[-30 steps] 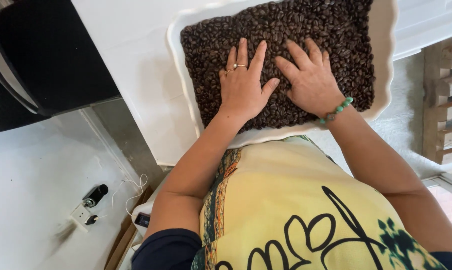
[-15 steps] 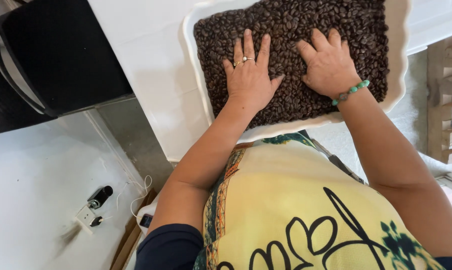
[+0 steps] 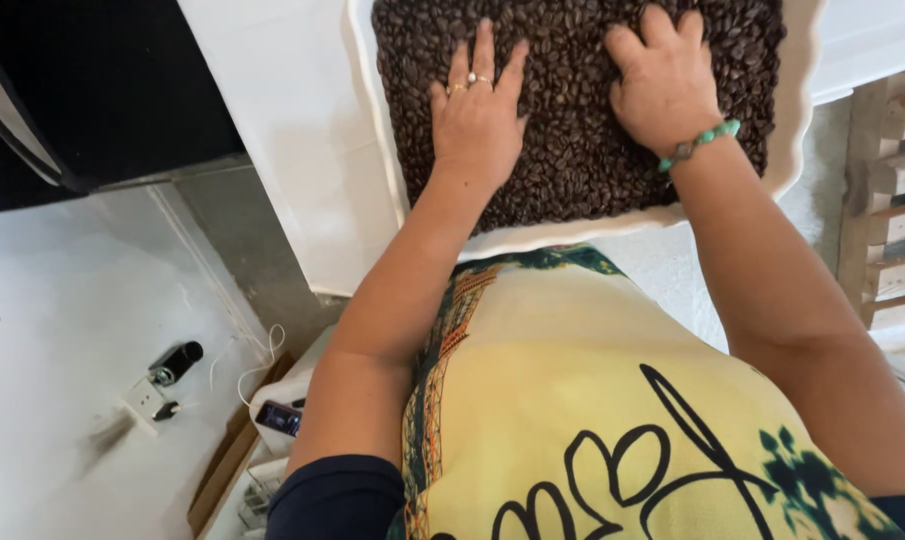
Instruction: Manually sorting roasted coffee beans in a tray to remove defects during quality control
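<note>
Head view: dark coffee beans (image 3: 572, 150) fill a white scalloped tray (image 3: 802, 120) on the white counter (image 3: 282, 130); left hand (image 3: 480, 115) lies flat on them, fingers (image 3: 484, 55) spread, holding nothing; right hand (image 3: 664, 85) rests palm-down beside it, fingers loosely apart; green bead bracelet (image 3: 700, 143) circles that wrist.

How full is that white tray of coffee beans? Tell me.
Full. Dark coffee beans cover the white tray up to its scalloped rim, no bare bottom showing. The left hand and right hand lie flat on them.
</note>
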